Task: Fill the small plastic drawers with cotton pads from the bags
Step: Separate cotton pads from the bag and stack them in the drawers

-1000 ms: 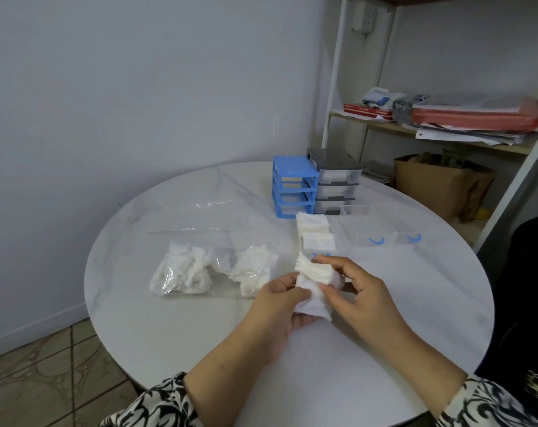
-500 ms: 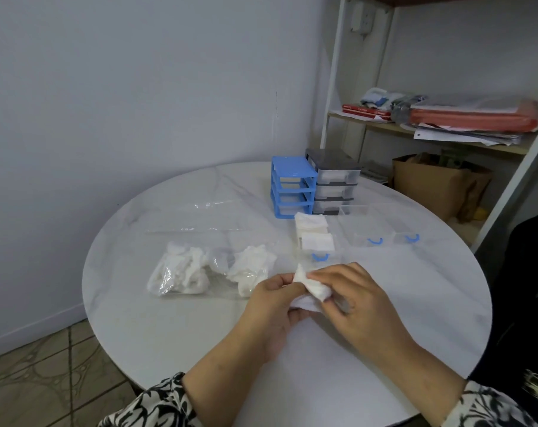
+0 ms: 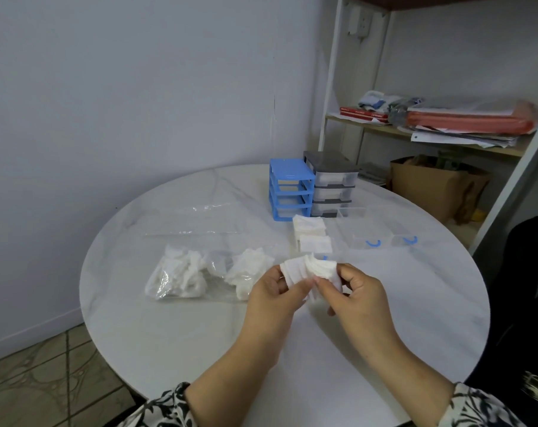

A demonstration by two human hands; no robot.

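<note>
Both hands hold a fanned stack of white cotton pads point(image 3: 307, 269) above the round marble table point(image 3: 415, 288). My left hand point(image 3: 274, 300) grips its left part, my right hand point(image 3: 357, 294) pinches the right part. Just behind the hands lies a clear drawer point(image 3: 312, 238) filled with white pads; its blue handle is partly hidden by the stack. A clear bag point(image 3: 206, 272) holding clumps of cotton pads lies to the left. Two clear drawers point(image 3: 372, 232) with blue handles lie to the right. A blue drawer frame point(image 3: 291, 189) and a grey drawer unit point(image 3: 334, 188) stand at the back.
A flat transparent bag point(image 3: 206, 220) lies behind the pad bag. A white shelf point(image 3: 446, 134) with papers and red folders stands behind the table on the right, with a brown cardboard box point(image 3: 431, 186) under it. Something black point(image 3: 526, 288) is at the table's right edge.
The hands have lifted a little and spread the stack of pads into a fan; earlier the pads were bunched tight between the fingers.
</note>
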